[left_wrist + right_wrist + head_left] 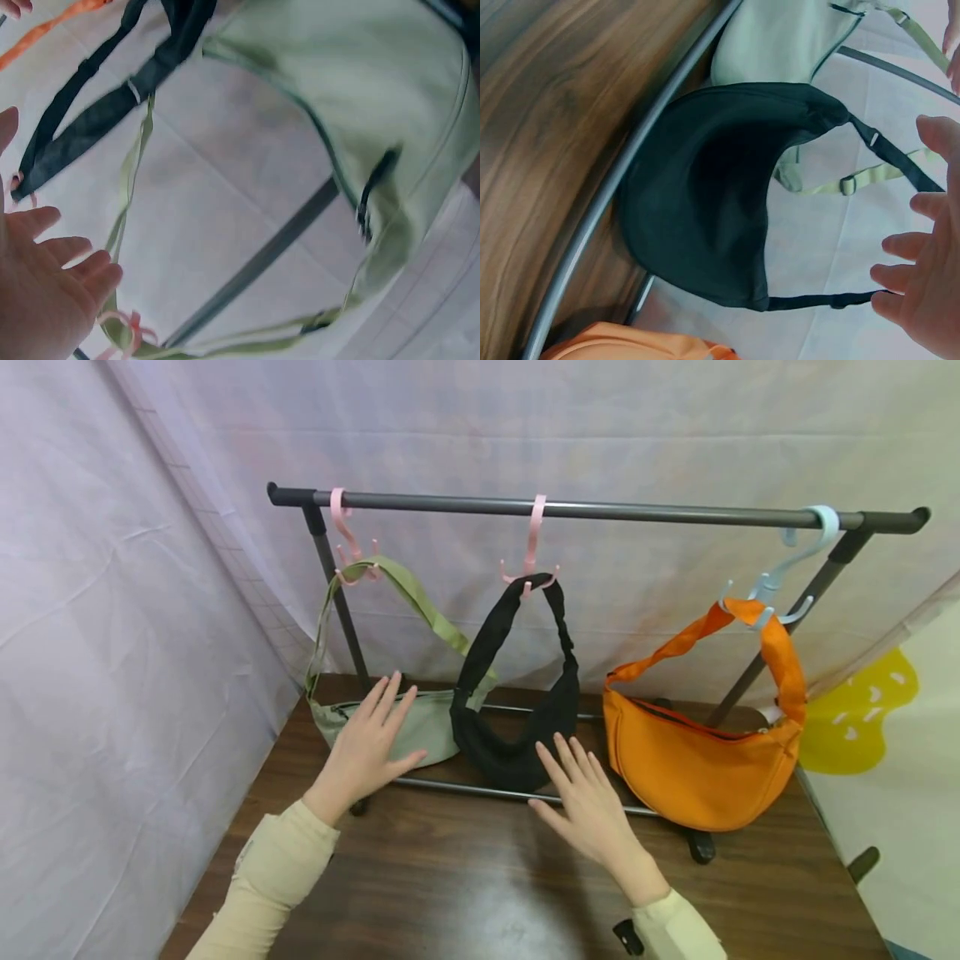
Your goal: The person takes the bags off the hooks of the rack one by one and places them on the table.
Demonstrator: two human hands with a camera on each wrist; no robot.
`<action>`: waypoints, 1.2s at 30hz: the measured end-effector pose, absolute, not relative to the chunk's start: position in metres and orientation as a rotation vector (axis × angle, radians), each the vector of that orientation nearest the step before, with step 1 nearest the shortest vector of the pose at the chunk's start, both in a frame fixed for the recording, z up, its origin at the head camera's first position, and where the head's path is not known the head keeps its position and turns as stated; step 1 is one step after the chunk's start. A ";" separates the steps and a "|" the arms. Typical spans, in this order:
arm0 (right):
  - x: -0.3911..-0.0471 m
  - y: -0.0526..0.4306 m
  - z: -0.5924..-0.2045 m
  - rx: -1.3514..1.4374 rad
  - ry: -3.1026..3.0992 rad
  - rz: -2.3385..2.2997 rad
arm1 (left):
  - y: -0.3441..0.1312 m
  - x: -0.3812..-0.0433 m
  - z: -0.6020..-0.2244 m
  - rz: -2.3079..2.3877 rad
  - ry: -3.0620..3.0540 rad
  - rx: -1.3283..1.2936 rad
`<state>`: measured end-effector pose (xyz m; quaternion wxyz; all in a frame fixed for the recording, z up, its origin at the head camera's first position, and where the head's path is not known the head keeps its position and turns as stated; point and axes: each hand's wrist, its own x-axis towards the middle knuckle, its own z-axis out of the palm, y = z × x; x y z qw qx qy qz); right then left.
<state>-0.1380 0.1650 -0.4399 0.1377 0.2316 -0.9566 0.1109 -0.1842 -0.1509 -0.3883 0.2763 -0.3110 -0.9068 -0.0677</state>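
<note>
Three shoulder bags hang from a metal rack. In the head view my left hand, fingers straight, is held in front of the light green bag on the left. My right hand has its fingers extended near the lower right side of the black bag in the middle. Neither hand holds anything. At the right hangs the orange bag, its strap over a light blue hook hanger. Pink hook hangers carry the green and black bags. The left wrist view shows the green bag's zipper pull.
The rack's top bar spans the view above a dark wooden table. Its lower rail runs just above the table. White curtains stand behind and at the left. A yellow shape marks the white surface at right.
</note>
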 end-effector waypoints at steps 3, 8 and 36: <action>-0.141 0.158 -0.437 0.691 -2.737 0.342 | -0.159 -0.191 -0.375 -0.189 -2.377 -0.858; -0.144 0.150 -0.434 0.726 -2.683 0.355 | -0.169 -0.203 -0.353 -0.189 -2.316 -0.852; -0.151 0.120 -0.419 0.826 -2.612 0.363 | -0.195 -0.243 -0.234 -0.315 -2.222 -0.760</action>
